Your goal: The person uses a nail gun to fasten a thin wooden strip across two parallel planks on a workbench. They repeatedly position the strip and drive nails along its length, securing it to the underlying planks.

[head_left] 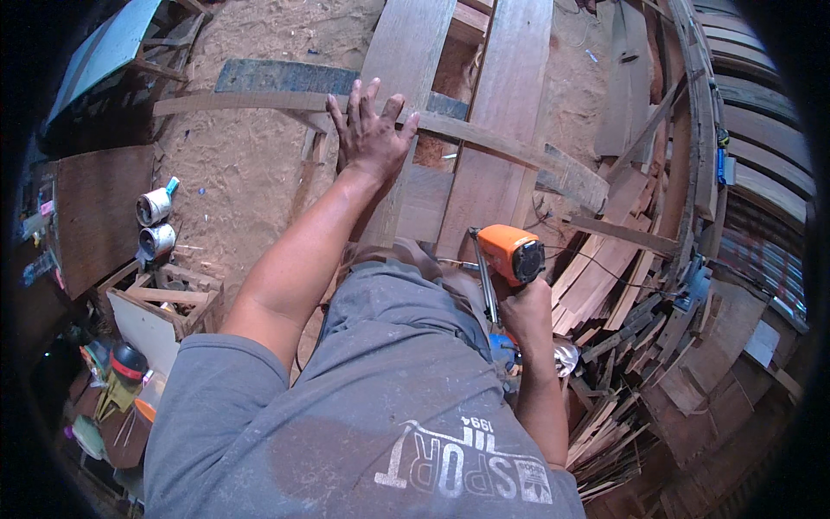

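Observation:
My left hand [372, 143] lies with spread fingers on the near end of a wide wooden board [405, 48], at a thin wooden strip [493, 141] that runs crosswise. Beside that board, a second reddish board [512, 73] stretches away from me. Close to my body on the right, my right hand [527, 311] is wrapped round the handle of an orange and black nail gun [506, 246]. Its metal magazine points down along my side, apart from the boards. My fingers partly hide the handle.
Sawdust-covered ground [251, 173] surrounds the boards. Stacked offcuts [618, 346] and long planks fill the right side. Two white buckets [156, 208] stand at left, near a wooden crate frame [173, 298]. A thin dark cable [596, 270] trails on the right.

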`<state>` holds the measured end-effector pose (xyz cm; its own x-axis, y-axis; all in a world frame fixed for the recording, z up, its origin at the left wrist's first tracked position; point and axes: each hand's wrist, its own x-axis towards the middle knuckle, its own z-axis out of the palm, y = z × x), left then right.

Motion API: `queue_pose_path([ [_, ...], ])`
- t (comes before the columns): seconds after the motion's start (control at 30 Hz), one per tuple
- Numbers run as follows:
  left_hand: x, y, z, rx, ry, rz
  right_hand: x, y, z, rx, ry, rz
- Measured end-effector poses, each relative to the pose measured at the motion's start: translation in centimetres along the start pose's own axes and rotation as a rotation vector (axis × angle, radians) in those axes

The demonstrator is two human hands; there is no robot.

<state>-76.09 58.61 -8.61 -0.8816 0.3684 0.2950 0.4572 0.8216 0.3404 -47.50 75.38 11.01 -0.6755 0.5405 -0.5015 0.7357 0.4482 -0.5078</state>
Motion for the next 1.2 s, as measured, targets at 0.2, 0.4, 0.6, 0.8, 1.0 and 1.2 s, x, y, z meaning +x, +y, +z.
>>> queue_pose_path([
  [0.2, 0.2, 0.1, -0.1, -0.001, -0.037, -0.003, -0.2, 0.4, 1.2, -0.191, 0.000, 0.029],
  [0.4, 0.0, -0.1, 0.1, 0.012, -0.008, -0.006, -0.8, 1.0, 1.1, -0.106, 0.073, -0.047],
  [0.6, 0.4, -0.1, -0.2, 0.020, -0.040, -0.005, -1.6, 1.4, 2.0, -0.002, 0.126, -0.047],
  [0.8, 0.1, 0.3, -0.4, 0.003, -0.034, 0.007, -2.2, 0.2, 2.0, -0.113, 0.120, 0.003],
  [1.0, 0.2, -0.1, -0.1, -0.026, -0.063, 0.007, -1.2, 2.1, 2.1, -0.233, 0.064, -0.002],
  [1.2, 0.6, -0.7, -0.5, -0.095, -0.142, -0.038, -2.6, 1.1, 1.2, 0.088, 0.125, -0.008],
])
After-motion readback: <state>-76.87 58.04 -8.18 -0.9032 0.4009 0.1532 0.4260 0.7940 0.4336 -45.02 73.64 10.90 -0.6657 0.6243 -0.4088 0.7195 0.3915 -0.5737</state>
